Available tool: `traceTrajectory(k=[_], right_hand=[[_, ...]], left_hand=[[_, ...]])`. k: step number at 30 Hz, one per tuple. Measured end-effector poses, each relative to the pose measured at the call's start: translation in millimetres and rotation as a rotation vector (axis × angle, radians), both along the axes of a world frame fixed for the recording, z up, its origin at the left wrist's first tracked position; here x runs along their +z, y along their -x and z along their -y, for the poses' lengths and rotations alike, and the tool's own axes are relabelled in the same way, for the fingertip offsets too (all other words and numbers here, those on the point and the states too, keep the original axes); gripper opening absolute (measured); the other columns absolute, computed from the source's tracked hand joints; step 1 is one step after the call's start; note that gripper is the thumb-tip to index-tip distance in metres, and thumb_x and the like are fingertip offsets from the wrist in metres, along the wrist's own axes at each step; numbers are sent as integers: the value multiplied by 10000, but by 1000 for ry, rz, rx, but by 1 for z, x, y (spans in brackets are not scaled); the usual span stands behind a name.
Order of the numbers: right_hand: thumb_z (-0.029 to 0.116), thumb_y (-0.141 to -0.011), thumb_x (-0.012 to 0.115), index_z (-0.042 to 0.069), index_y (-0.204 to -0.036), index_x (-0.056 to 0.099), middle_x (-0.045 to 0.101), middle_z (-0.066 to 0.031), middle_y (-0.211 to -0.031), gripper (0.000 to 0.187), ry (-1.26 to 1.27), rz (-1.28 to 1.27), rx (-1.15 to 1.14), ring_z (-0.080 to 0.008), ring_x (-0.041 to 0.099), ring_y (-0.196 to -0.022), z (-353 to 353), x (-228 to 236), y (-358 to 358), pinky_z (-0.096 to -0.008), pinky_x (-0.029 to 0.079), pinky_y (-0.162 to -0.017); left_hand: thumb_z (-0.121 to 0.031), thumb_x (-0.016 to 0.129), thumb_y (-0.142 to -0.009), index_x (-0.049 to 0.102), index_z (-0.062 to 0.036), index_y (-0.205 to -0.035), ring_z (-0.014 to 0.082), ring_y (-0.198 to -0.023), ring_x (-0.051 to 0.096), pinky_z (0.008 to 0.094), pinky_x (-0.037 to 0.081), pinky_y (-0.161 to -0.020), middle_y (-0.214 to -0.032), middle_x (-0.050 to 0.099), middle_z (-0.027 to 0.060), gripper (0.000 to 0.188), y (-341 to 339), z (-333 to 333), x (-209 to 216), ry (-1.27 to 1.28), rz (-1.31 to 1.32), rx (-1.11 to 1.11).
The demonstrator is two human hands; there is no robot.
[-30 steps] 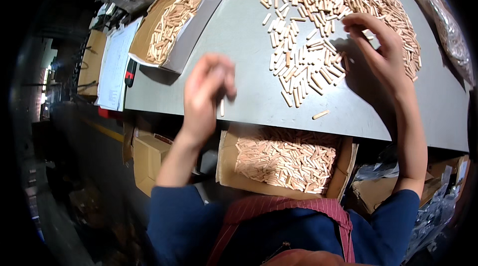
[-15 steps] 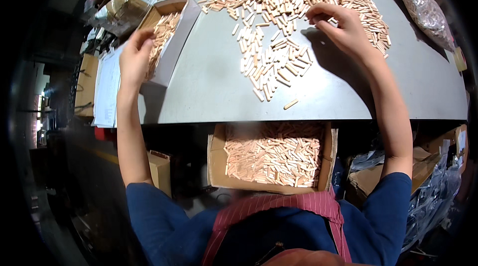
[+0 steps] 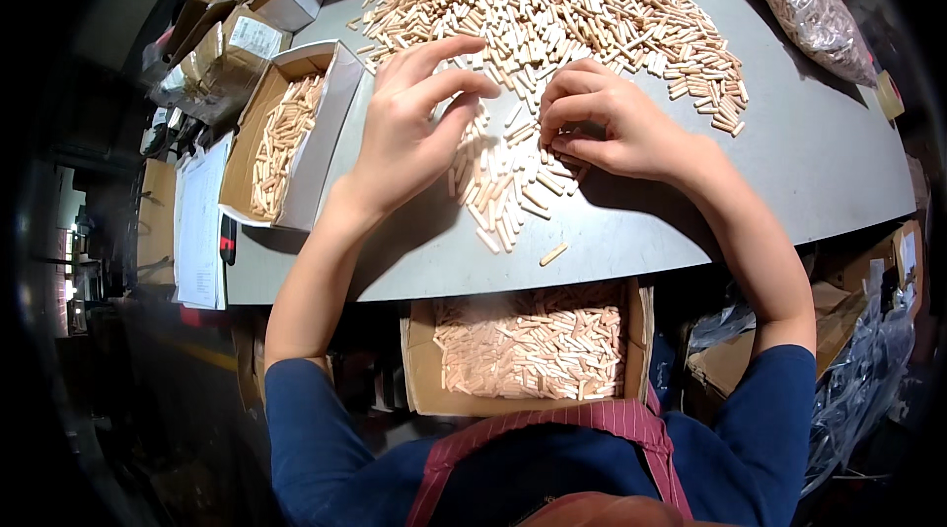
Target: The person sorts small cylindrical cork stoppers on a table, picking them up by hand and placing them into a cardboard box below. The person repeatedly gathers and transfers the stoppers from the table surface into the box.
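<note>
A big heap of short wooden dowel pins (image 3: 552,4) covers the far middle of the grey table, with a looser trail of pins running toward me. Over the left side of that trail my left hand (image 3: 419,128) hovers, fingers curved and apart, nothing visible between them. My right hand (image 3: 617,123) is down at the trail's right side, its fingers curled in toward the thumb. Its fingertips are among the pins; whether one is pinched there is hidden. One loose pin (image 3: 554,254) lies alone near the front edge.
At the left stands a white cardboard box (image 3: 330,138) partly filled with pins, beside papers (image 3: 202,231) and more cartons. An open brown carton (image 3: 419,359) full of pins sits below the table edge before me. A clear bag (image 3: 789,9) of pins lies far right.
My left hand has left the white box and moved right to the loose pins. My right hand has moved left and nearer to me, onto the trail. The view has shifted slightly.
</note>
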State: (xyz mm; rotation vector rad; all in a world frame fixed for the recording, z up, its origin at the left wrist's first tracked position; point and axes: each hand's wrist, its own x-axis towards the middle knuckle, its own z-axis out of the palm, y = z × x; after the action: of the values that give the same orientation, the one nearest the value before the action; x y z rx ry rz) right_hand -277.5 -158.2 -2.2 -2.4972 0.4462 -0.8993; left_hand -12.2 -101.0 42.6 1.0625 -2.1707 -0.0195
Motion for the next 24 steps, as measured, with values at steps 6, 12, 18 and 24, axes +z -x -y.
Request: traceTrajectory(k=[6,12,18,24], right_hand=[[96,-784,754,55,-837,740,678,-80,-965,69,117,32,34,-295,629,-1020,-7,1,-8,-421,497,-940],[55,-795,728,27,-888,680,658,-124,-1031,109,113,-31,8,-349,614,-1090,-16,4,-9,-465,478,-984],[43,-851,691,32,-1063,635,650,-129,-1058,220,131,-64,-66,-356,599,-1080,-18,8,-10,-465,472,-975],[48,-896,655,36,-1129,652,671,-124,-1019,233,-128,49,-39,-325,615,-1000,-30,19,-8,-409,507,-884]], left_hand=[[-59,689,-864,787,-99,-1003,326,-1204,641,440,469,-1061,-1283,713,124,175,-6,6,-28,-215,-140,-56],[-47,683,-867,762,-79,-1027,327,-1200,630,434,463,-1049,-1267,704,125,181,-2,-6,-28,-225,-84,-76],[-82,681,-906,697,-47,-1065,330,-1094,641,428,472,-974,-1173,696,124,163,4,-14,-22,-129,-153,-70],[-88,680,-972,669,12,-1070,267,-1009,635,371,492,-919,-1050,669,118,140,7,-26,-9,-330,-199,-177]])
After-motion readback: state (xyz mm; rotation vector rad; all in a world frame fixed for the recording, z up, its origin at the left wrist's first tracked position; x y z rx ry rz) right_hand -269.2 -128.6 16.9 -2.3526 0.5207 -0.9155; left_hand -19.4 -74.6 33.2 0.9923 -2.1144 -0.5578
